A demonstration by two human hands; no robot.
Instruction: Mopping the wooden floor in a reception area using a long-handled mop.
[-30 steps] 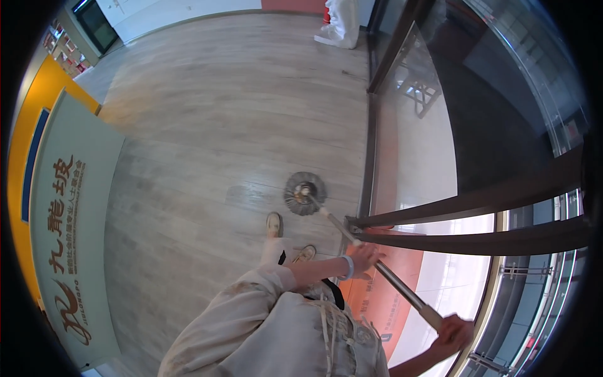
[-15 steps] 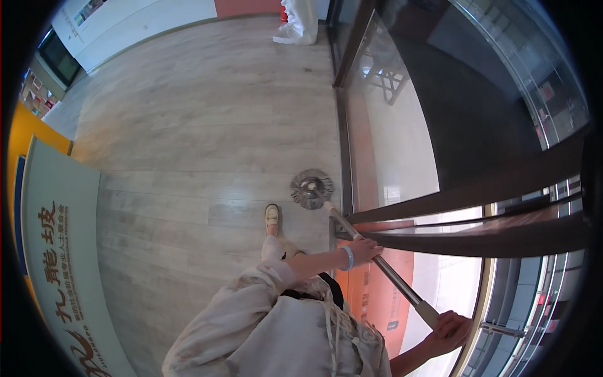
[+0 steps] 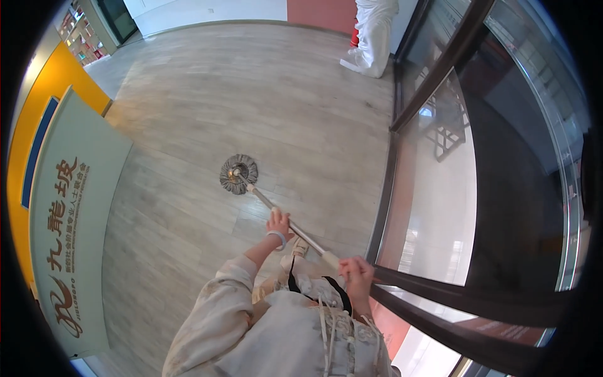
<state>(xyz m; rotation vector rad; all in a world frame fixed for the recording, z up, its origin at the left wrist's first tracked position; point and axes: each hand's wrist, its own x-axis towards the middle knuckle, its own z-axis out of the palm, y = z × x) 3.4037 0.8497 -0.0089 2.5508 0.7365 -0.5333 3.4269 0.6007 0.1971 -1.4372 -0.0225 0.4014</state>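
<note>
A round grey mop head [image 3: 229,182] lies on the wood-look floor, a little left of the middle of the view. Its metal pole [image 3: 304,237] slants down to the right toward my body. My left hand [image 3: 278,223] is closed on the middle of the pole, with a pale band at the wrist. My right hand [image 3: 357,273] is closed round the light grip at the upper end of the pole, near my waist. One light shoe [image 3: 299,247] shows under the pole.
A pale sign board [image 3: 94,188] and yellow wall [image 3: 80,69] stand at left. Glass panels with dark frames [image 3: 433,91] run along the right, with dark bars close beside me. A white covered object [image 3: 377,47] and red cylinder stand at the far wall, beside a doorway [image 3: 119,19].
The mop head has moved left and slightly up in the view. Both my hands have swung left with the pole, away from the lower right. The surrounding view has shifted.
</note>
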